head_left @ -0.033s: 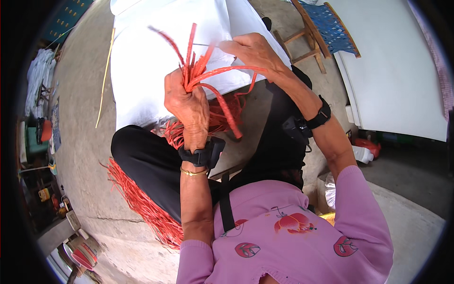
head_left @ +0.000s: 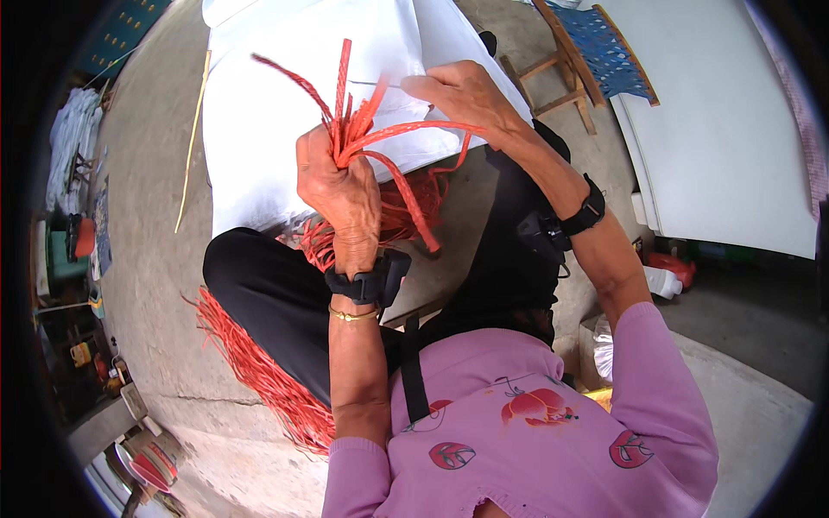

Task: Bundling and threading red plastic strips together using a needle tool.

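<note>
My left hand point(head_left: 337, 186) is closed in a fist around a bundle of red plastic-looking cords point(head_left: 352, 134). Their loose ends fan out above it, and one thicker end droops down to the right. A long cord from the bundle arches across to my right wrist and hangs beside it. My right hand point(head_left: 462, 91) is raised to the right of the bundle, its fingertips pressed together and partly blurred. A thin dark line runs left from those fingertips over white sheeting point(head_left: 259, 112); what they pinch is unclear. More red cords point(head_left: 397, 211) lie below, behind my left wrist.
A large heap of red cords point(head_left: 259, 371) lies on the concrete floor by my left leg. A thin yellow strip point(head_left: 193, 142) rests farther left. At the upper right stands a wooden stool with blue webbing point(head_left: 600, 52), near a big white panel point(head_left: 725, 112).
My left hand has shifted very slightly to the left. The upper cord ends have swung a little left with it. My right hand looks almost unmoved.
</note>
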A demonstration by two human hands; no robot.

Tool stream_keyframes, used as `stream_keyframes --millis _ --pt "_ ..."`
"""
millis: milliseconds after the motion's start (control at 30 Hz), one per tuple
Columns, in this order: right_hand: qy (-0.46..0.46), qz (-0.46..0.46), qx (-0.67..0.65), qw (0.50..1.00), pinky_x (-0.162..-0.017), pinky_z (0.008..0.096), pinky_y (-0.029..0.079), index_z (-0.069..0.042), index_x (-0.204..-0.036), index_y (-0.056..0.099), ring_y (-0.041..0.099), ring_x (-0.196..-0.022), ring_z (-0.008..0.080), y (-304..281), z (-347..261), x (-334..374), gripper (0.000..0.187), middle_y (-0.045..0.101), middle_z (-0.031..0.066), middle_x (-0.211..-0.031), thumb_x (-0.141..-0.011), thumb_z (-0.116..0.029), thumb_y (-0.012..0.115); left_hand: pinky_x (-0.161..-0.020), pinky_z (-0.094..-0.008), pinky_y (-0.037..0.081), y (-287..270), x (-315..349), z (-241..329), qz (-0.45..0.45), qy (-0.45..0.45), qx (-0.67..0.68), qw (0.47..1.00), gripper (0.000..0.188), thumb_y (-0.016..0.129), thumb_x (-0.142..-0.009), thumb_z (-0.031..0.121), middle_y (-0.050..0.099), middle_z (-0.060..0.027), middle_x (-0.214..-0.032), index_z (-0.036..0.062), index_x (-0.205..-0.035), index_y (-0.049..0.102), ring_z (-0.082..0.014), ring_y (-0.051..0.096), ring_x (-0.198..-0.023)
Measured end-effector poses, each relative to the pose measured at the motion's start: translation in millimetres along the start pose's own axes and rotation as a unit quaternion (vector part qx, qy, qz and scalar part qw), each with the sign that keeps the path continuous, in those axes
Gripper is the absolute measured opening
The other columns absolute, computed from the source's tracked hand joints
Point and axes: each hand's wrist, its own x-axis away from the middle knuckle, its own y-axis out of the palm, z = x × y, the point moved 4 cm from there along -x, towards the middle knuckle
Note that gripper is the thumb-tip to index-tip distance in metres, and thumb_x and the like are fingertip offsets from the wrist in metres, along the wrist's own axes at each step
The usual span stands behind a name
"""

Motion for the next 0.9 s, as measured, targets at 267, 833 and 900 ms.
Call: stream_keyframes --millis 267,833,900 --pt "-0.074 -0.009 0.07 0.995 -0.043 0.03 0.033 0.002 -0.057 0.053 0.042 -0.041 0.0097 0.5 6.2 0.4 0.039 0.038 0.0054 -0.043 -0.082 -0.027 0.059 -0.063 -0.0368 0.047 1.1 -0.6 -5.8 -0.02 -0.004 0.017 1.0 0.019 0.06 -0.07 -0.001 0.057 -0.0136 -0.081 0.0016 -0.089 0.059 -0.0314 0.057 -0.071" --pt "-0.049 -0.019 0.062 0.997 -0.048 0.0338 0.036 0.002 -0.059 0.057 0.04 -0.044 0.0163 9.1 1.8 -1.6 0.037 0.043 0.0089 -0.045 -0.083 -0.027 0.058 -0.063 -0.0367 0.047 7.1 4.7 4.9 -0.077 -0.015 0.105 0.991 0.024 0.064 -0.067 0.001 0.057 -0.0138 -0.081 0.0027 -0.09 0.059 -0.0319 0.057 -0.071" --pt "-0.111 0.003 0.075 0.991 -0.048 0.0346 0.035 0.003 -0.06 0.056 0.039 -0.044 0.018 8.9 -0.2 -1.1 0.036 0.043 0.0108 -0.046 -0.084 -0.024 0.056 -0.063 -0.0384 0.047 13.9 7.1 6.0 -0.085 0.001 0.068 0.994 0.025 0.064 -0.066 0.0 0.057 -0.0128 -0.082 0.0037 -0.09 0.058 -0.0332 0.057 -0.073"
